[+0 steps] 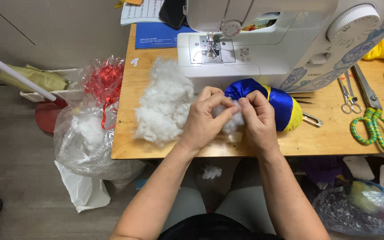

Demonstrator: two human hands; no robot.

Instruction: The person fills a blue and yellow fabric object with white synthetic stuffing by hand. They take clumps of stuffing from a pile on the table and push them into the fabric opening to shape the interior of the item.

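- Wooden table (pixel 156 146) carries the work; a white sewing machine (pixel 263 40) stands at its far side, grey floor lies beyond the near and left edges.
- Left hand (pixel 205 118) and right hand (pixel 256 118) meet just short of the near table edge, fingertips facing each other.
- Both sets of fingers are pinched together on a small tuft of white stuffing (pixel 232 122), thumbs and forefingers closed on it; the other fingers are curled.
- Blue and yellow satin pouch (pixel 276 102) lies directly beyond the right fingers, touching them, its mouth hidden behind the knuckles.
- Handling judgement: stuffing is very light, soft and springy, sheds wisps, and tears apart easily; best taken in a pinch, not a full grasp.
- Handling judgement: pouch looks slick, limp where unfilled and plump where filled; hold it at the mouth, where the fingers meet it.
- Loose pile (pixel 165 106) of the same stuffing sits just beside the left fingers, to their outer side, well within reach.
- Open room: bare wood shows beneath the wrists only as a narrow strip; the machine base closes off the far side.
- Scissors (pixel 372 113) and small snips (pixel 347 95) lie well apart from the right fingers, outer side.
- Plastic bag (pixel 90 133) hangs off the left table edge; one tuft (pixel 211 172) lies below the hands.
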